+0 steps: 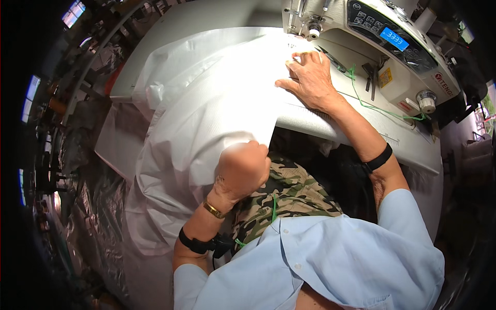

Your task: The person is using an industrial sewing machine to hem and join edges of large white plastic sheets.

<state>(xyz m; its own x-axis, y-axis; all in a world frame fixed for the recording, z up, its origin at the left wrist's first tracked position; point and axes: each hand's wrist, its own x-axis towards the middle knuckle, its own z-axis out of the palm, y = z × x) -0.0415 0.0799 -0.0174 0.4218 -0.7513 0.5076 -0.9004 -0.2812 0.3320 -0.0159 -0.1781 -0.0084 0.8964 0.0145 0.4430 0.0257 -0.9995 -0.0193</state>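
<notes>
A large sheet of white fabric [206, 111] spreads over the sewing machine table and drapes down at the left toward my lap. My left hand [242, 168] is closed in a fist on the fabric's near edge, just above my legs; its fingertips are hidden and slightly blurred. My right hand [312, 77] rests beside the fabric's right edge, close to the needle area, thumb stretched out to the left and fingers bent and apart. The white sewing machine [338, 20] stands over that spot. Strong glare hides the needle and presser foot.
Green thread [380, 109] trails over the machine bed at right, near a dark slim tool [333, 60] and a dark metal piece [371, 80]. The machine has a lit blue display [394, 39] and a round knob [427, 101]. The white table edge [310, 120] curves before me.
</notes>
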